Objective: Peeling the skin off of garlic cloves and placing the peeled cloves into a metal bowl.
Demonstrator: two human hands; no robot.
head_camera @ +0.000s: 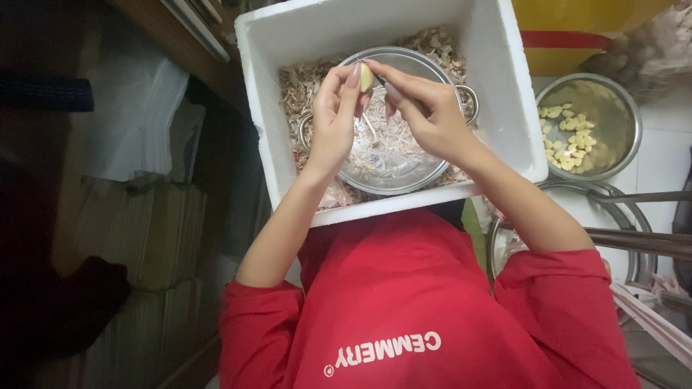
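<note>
A garlic clove is pinched between both hands, the right hand seemingly holding a small blade. Skins fill the pot; peeled cloves lie in the right bowl.

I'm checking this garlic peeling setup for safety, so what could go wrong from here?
1. The right hand seems to work a small blade against the garlic clove, close to the left hand fingertips; a slip could nick them.
2. The white foam box sits on the lap, so a shift might tip the skins out.
3. The bowl of peeled cloves stands open beside the box; stray skins may land in it.
</note>
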